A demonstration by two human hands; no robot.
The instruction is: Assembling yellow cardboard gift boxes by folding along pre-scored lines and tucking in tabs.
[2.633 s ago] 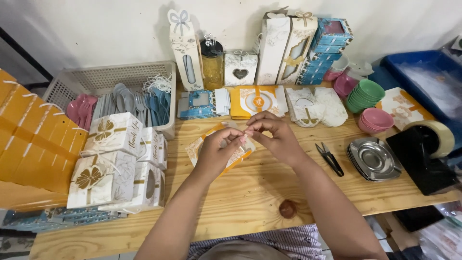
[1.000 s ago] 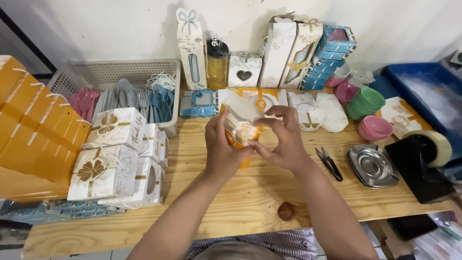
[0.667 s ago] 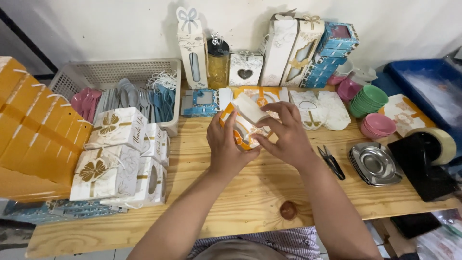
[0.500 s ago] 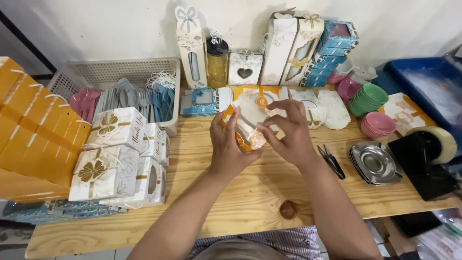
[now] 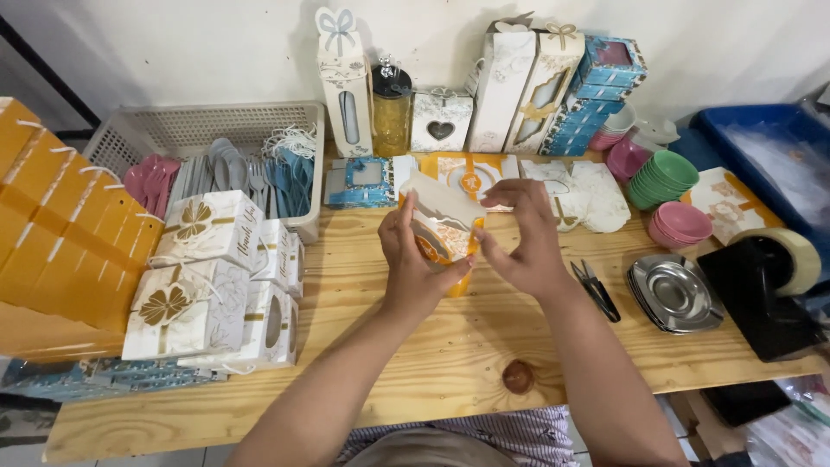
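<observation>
Head view: left hand (image 5: pixel 415 264) and right hand (image 5: pixel 523 238) both closed on an orange-and-white gift box (image 5: pixel 443 227), held upright just above the wooden tabletop (image 5: pixel 389 363), mid-frame. Finished white boxes (image 5: pixel 216 285) stacked at left. Black scissors (image 5: pixel 595 290) and steel tray (image 5: pixel 674 294) lie at right.

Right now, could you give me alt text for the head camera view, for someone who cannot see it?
Two bare hands, left hand and right hand, hold a small orange and white gift box above a wooden table. White gift boxes with gold flowers stand to the left; small scissors, a steel tray and a tape dispenser lie right.
</observation>
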